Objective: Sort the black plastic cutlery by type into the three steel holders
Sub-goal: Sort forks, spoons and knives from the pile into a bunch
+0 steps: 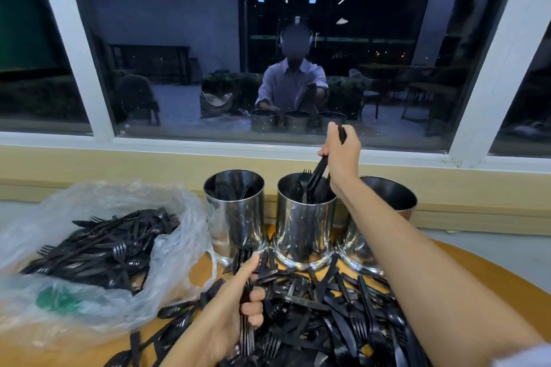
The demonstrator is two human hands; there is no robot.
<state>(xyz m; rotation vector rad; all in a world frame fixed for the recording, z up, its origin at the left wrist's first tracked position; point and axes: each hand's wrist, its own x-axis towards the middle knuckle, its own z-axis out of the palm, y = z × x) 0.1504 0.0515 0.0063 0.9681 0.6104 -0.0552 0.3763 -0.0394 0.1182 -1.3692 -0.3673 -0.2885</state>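
A loose pile of black cutlery [328, 307] covers the near part of a round wooden table [477, 265], with forks and knives tangled together. At the pile's near left edge, the left hand [238, 301] is curled tight around a bundle of forks [247, 334], tines pointing towards the viewer. To the left lies a crumpled clear bag [89, 247] holding more cutlery. Beyond the pile, three steel holders stand in a row, close together. The left holder [235, 217] has dark pieces inside. The middle holder [301, 229] has one fork [304, 185] standing tines up. The right holder [387, 188] is partly hidden behind the right forearm. The right hand [341, 152] is above the middle holder's far rim, gripping black pieces [318, 170] whose lower ends dip into that holder; their type cannot be told. Farthest is a dark window [268, 39] reflecting the person and the holders.
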